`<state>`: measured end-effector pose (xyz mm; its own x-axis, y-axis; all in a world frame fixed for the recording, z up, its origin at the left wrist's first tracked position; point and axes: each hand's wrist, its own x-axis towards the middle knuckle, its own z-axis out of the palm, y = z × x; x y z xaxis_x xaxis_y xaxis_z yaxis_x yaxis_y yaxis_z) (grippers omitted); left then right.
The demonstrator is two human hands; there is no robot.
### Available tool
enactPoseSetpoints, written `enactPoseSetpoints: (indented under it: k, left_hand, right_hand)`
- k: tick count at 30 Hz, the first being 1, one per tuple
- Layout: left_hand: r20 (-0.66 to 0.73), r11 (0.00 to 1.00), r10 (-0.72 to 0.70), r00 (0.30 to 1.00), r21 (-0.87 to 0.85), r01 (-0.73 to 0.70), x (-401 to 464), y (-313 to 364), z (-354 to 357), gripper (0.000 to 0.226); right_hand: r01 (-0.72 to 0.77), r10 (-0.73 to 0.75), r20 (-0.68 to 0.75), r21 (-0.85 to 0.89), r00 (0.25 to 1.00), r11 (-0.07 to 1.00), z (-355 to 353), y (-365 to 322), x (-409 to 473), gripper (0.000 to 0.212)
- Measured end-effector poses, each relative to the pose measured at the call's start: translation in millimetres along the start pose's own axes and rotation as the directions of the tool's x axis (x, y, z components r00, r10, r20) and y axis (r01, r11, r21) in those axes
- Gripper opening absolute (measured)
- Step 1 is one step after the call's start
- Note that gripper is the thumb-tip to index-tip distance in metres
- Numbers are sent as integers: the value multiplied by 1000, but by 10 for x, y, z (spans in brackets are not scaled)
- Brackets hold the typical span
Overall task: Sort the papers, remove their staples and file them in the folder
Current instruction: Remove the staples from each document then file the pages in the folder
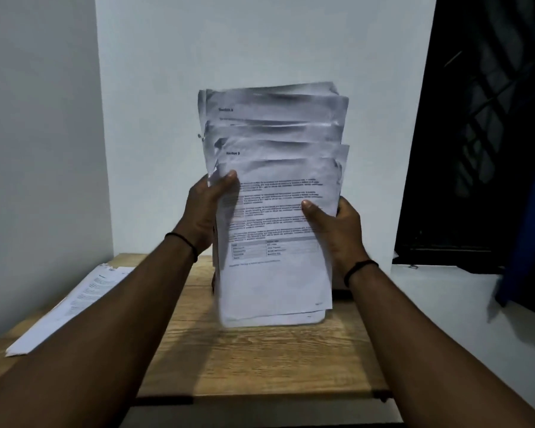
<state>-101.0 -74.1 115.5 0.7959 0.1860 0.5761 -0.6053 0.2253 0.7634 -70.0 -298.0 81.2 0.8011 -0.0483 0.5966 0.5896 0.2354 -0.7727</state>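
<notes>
Gripping the stack (275,211) upright over the table (254,359) in my left hand (207,211) and right hand (337,230), I judged sorting barely begun, one sheaf (71,304) lying aside, no folder seen.

Two hands: left grip (209,208) at nine o'clock of the stack, right grip (334,230) at three o'clock. One fanned stack of papers (275,211) held upright; its sheets are too blurred to count. One separate stapled set of papers (74,301) at nine o'clock on the one wooden desk (254,359). Two black wristbands, one (183,242) per wrist.
</notes>
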Motion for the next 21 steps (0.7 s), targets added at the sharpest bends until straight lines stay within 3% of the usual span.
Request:
enactPoseSetpoints:
  k: [5,21]
  left_hand:
    - [60,965,-157,986,223,140,-261,-458,-165,37]
    - [90,976,-190,978,123,178,-199,-483,-66,30]
  right_hand:
    - [-159,161,57,-40,985,986,-229,297,-273,41]
    - [-128,127,49,33,991,991,-141,352,-202,41]
